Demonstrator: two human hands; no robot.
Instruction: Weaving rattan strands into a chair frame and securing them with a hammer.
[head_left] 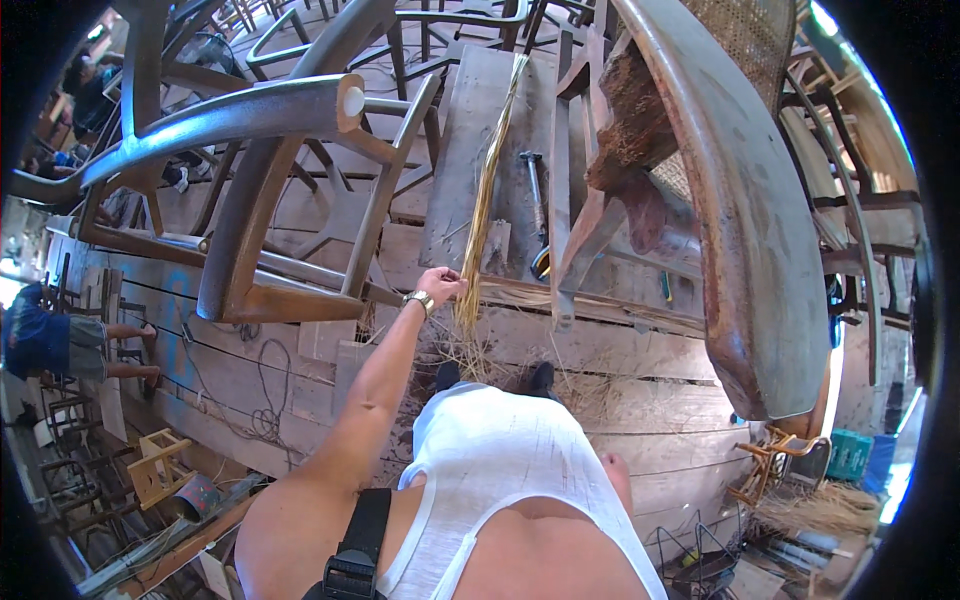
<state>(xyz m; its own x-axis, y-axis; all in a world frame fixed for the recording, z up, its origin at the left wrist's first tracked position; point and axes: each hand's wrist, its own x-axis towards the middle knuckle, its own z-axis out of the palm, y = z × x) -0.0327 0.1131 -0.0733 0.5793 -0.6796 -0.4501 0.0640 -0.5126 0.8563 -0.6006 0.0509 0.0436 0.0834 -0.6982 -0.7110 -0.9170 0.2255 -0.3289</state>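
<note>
My left hand (440, 286), with a watch on its wrist, reaches forward to the near part of a long bundle of golden straw-like strands (487, 190). Its fingers are closed at the left edge of the bundle; whether a strand is between them is too small to make out. The bundle lies lengthwise on a grey wooden board (465, 130), and its loose ends spread toward me. A hammer (535, 190) lies on the same board, right of the bundle. My right hand (617, 475) hangs low beside my white shirt, partly hidden, its fingers not clear.
Dark wooden chair frames (240, 200) crowd the left. A large curved wooden piece (750, 200) rises close on the right. Straw scraps (590, 390) litter the plank floor near my feet. A cable (265, 400) lies left. Another person (60, 340) is at far left; a teal crate (848, 455) stands right.
</note>
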